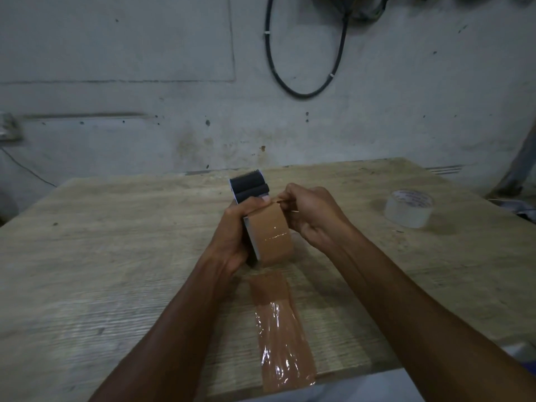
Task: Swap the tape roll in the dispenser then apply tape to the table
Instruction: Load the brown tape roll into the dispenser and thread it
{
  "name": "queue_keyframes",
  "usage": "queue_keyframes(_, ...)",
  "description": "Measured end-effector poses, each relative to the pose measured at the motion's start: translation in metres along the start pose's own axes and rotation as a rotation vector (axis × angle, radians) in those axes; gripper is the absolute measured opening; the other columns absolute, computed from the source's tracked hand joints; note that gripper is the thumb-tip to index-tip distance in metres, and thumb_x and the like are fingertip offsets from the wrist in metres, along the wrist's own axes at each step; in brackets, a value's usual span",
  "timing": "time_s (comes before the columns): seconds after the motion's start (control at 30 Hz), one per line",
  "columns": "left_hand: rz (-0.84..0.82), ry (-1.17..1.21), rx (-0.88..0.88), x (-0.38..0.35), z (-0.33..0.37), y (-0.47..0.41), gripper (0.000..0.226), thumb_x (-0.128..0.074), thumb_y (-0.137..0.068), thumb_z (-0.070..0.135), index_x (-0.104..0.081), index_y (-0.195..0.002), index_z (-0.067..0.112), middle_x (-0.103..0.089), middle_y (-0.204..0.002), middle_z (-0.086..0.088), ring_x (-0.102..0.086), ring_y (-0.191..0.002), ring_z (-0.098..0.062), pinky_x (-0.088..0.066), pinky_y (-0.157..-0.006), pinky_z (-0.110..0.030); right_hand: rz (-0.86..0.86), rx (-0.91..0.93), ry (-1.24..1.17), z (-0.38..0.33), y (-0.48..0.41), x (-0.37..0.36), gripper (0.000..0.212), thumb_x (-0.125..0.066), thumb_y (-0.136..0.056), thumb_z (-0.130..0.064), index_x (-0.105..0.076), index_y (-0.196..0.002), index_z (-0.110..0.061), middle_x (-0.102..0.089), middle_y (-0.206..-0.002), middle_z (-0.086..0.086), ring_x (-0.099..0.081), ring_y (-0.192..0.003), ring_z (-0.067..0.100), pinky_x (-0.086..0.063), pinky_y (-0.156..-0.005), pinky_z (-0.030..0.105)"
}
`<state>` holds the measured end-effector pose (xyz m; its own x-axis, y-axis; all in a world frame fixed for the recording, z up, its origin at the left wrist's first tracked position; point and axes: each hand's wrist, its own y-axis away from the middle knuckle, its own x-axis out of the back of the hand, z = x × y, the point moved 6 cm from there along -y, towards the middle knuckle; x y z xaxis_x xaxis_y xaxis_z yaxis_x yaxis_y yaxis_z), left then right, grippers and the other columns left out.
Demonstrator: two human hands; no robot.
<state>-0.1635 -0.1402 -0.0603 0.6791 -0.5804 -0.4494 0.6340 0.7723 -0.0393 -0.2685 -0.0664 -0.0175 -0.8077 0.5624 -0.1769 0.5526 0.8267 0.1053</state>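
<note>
A tape dispenser point(250, 188) with a black roller and toothed blade is held above the wooden table point(116, 250), a brown tape roll point(274, 235) mounted in it. My left hand point(232, 233) grips the dispenser's side and the roll, thumb on top. At the top of the roll my right hand point(311, 216) pinches the brown tape's loose end just behind the roller. A clear tape roll point(409, 208) lies flat on the table to the right. A wrinkled strip of brown tape point(280, 329) is stuck on the table, running from below the dispenser to the near edge.
A grey concrete wall stands right behind the table, with a black cable loop point(307, 68) hanging on it. The table's near edge point(319, 381) runs below the strip's end. A dark object leans at the far right point(519, 169).
</note>
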Motion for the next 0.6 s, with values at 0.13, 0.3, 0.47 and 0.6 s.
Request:
queue_keyframes(0.13, 0.013, -0.03, -0.016, 0.0, 0.002, 0.001, 0.05, -0.071, -0.07, 0.024, -0.058, -0.115, 0.008, -0.062, -0.086, -0.013, -0.062, -0.072, -0.024, -0.056, -0.066, -0.036, -0.006, 0.016, 0.011, 0.001, -0.002, 0.0, 0.012, -0.053, -0.089, 0.001, -0.063, -0.084, 0.003, -0.057, -0.067, 0.013, -0.057, -0.056, 0.019, -0.049, -0.047, 0.025)
queue_keyframes(0.3, -0.007, -0.057, -0.052, -0.002, 0.002, -0.001, 0.047, -0.071, -0.071, 0.023, -0.058, -0.114, 0.009, -0.066, -0.077, -0.005, -0.065, -0.068, -0.019, -0.056, -0.063, -0.034, -0.07, 0.015, 0.123, -0.005, -0.004, 0.004, 0.018, -0.056, -0.092, -0.006, -0.069, -0.099, 0.005, -0.065, -0.085, 0.017, -0.064, -0.078, 0.028, -0.053, -0.064, 0.033)
queue_keyframes(0.47, -0.012, -0.062, -0.066, -0.004, 0.002, 0.0, 0.058, -0.072, -0.07, 0.022, -0.055, -0.123, 0.008, -0.066, -0.08, -0.003, -0.066, -0.07, -0.018, -0.056, -0.064, -0.036, -0.12, -0.045, 0.115, -0.01, -0.006, 0.006, 0.011, -0.054, -0.093, -0.014, -0.06, -0.088, -0.007, -0.059, -0.081, 0.012, -0.061, -0.071, 0.024, -0.054, -0.063, 0.033)
queue_keyframes(0.6, -0.011, -0.065, -0.072, -0.004, 0.003, 0.001, 0.066, -0.073, -0.07, 0.024, -0.052, -0.131, 0.009, -0.069, -0.084, -0.003, -0.068, -0.073, -0.018, -0.056, -0.064, -0.036, -0.142, -0.053, 0.134, -0.011, -0.009, 0.005, 0.015, -0.064, -0.089, -0.021, -0.065, -0.095, -0.007, -0.062, -0.087, 0.013, -0.064, -0.074, 0.024, -0.057, -0.059, 0.03)
